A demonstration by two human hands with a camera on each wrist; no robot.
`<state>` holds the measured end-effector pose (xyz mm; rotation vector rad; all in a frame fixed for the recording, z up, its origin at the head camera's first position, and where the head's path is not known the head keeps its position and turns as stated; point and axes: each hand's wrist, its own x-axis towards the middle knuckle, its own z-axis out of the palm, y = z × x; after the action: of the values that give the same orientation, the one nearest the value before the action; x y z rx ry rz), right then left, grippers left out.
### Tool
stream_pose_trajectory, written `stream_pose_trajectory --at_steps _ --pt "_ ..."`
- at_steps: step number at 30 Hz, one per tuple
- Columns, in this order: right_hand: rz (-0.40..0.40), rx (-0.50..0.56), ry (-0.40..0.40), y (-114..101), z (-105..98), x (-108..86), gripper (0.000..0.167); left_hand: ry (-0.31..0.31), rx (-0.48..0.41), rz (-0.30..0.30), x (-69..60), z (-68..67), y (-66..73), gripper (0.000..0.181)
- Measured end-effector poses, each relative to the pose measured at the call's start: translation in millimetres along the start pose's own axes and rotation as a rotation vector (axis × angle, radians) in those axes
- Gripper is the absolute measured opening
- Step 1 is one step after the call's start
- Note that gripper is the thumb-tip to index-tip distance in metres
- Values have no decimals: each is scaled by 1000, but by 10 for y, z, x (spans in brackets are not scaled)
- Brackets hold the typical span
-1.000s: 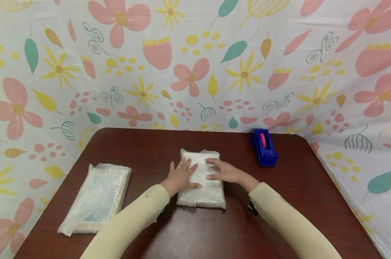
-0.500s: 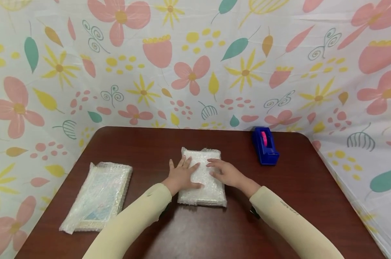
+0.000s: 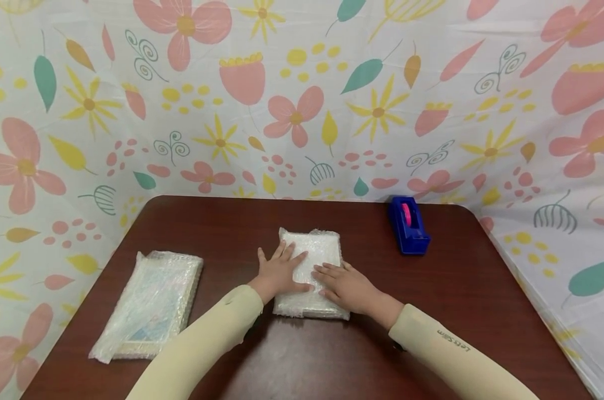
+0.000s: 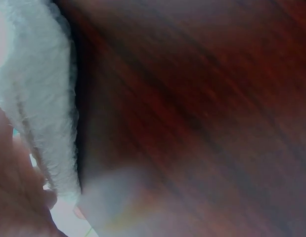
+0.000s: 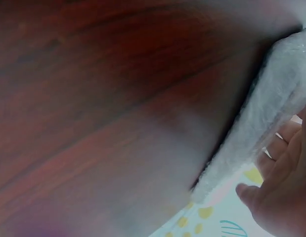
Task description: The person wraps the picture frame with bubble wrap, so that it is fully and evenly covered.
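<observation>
A flat package in bubble wrap lies on the table in front of me. My left hand rests on its left side with fingers spread. On the right side lies my right hand, its fingers extended over the top and the thumb toward the far edge. In the left wrist view, the wrapped side of the package shows close to my left hand. The right wrist view has the package's other wrapped side beside my right hand. What is inside the wrap cannot be made out.
A second bubble-wrapped item, with a blue picture showing through, lies to the left by my forearm. At the back right stands a blue tape dispenser with pink inside. The brown table meets a flower-patterned cloth behind.
My right hand has come down and nearer to me, its once-bent fingers now straighter and laid on the package. The left hand and both packages stay in place.
</observation>
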<state>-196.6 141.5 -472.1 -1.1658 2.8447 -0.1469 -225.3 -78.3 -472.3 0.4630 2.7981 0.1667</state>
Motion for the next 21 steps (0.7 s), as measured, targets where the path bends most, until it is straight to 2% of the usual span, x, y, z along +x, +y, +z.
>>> stream_pose_trajectory --at_steps 6,11,15,21 --pt "-13 93 13 26 45 -49 49 -3 -61 12 23 50 -1 92" --pt "-13 101 8 40 37 -30 47 -14 -97 18 29 55 -10 91" --pt "6 133 -15 26 43 -21 46 3 -109 31 -25 53 -9 88" --pt "28 153 -20 16 54 -32 46 43 -114 73 -179 76 49 74"
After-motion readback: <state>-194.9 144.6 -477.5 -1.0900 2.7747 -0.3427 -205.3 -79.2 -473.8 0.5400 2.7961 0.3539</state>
